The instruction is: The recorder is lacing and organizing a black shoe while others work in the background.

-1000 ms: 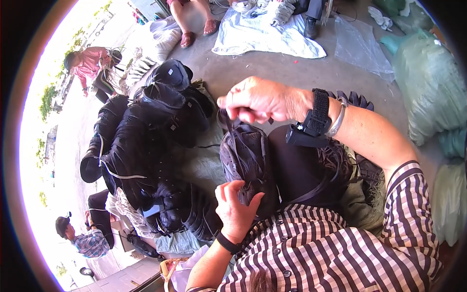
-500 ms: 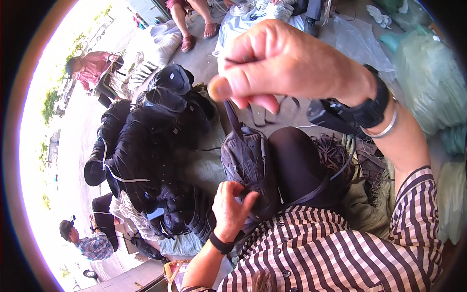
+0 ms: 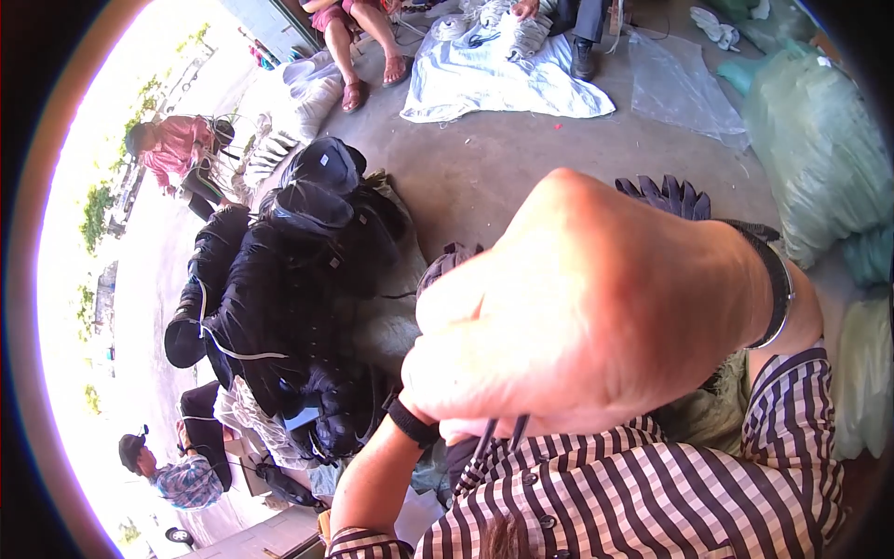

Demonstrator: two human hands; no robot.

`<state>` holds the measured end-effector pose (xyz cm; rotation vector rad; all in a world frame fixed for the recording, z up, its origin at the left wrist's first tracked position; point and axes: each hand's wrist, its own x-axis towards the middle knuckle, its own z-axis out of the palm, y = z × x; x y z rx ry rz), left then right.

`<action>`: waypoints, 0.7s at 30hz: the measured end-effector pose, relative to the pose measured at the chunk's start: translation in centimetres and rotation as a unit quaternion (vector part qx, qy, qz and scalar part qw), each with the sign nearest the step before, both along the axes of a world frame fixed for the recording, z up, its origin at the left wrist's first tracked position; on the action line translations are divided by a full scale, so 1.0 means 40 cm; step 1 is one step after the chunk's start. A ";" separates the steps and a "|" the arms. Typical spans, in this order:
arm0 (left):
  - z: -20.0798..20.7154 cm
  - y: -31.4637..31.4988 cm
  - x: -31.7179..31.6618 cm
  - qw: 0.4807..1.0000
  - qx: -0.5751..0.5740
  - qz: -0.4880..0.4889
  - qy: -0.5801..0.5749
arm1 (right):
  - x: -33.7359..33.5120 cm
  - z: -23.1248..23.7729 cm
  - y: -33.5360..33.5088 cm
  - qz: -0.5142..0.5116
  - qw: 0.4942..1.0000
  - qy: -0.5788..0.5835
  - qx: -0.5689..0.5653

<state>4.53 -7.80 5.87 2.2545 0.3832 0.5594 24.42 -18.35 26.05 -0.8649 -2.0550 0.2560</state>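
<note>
My right hand (image 3: 577, 326) fills the middle of the view, close to the camera, fingers curled into a fist. Two dark strands of shoelace (image 3: 486, 449) come out below it, so the hand closes on the lace. Behind it a dark grey shoe (image 3: 449, 265) shows only at its upper toe part; the rest is covered. My left forearm (image 3: 372, 475), with a black wristband (image 3: 410, 424), reaches up from the lower edge. The left hand's fingers are hidden behind the right hand.
A big heap of black shoes (image 3: 279, 289) tied with white cord stands at the left. White sheeting (image 3: 494, 84) lies ahead near a seated person's legs (image 3: 358, 42). Pale green plastic bags (image 3: 819, 158) fill the right side. Two people sit outside at the far left.
My right hand has come down and nearer the camera, from above the shoe to in front of it. It now covers most of the shoe and my left hand.
</note>
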 end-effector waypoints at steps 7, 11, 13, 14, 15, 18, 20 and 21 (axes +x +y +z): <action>-0.004 -0.032 0.006 0.934 -0.296 0.149 -0.131 | 0.057 -0.038 -0.047 -0.043 0.993 0.031 -0.101; -0.009 0.062 -0.077 0.798 -0.460 0.321 -0.221 | 0.129 -0.121 -0.106 -0.161 0.948 0.025 -0.272; 0.002 0.111 -0.131 0.767 -0.434 0.397 -0.255 | 0.211 -0.214 -0.157 -0.251 0.817 0.310 -0.417; 0.007 0.132 -0.158 0.762 -0.452 0.384 -0.260 | 0.260 -0.247 -0.187 -0.321 0.769 0.389 -0.394; 0.007 0.149 -0.165 0.754 -0.459 0.379 -0.278 | 0.331 -0.314 -0.242 -0.343 0.777 0.407 -0.336; -0.003 0.224 -0.257 0.724 -0.492 0.368 -0.315 | 0.485 -0.520 -0.414 -0.327 0.589 0.664 -0.322; -0.016 0.286 -0.338 0.693 -0.496 0.404 -0.332 | 0.560 -0.671 -0.544 -0.369 0.481 0.740 -0.293; -0.033 0.326 -0.395 0.688 -0.494 0.411 -0.339 | 0.599 -0.741 -0.626 -0.438 0.420 0.746 -0.273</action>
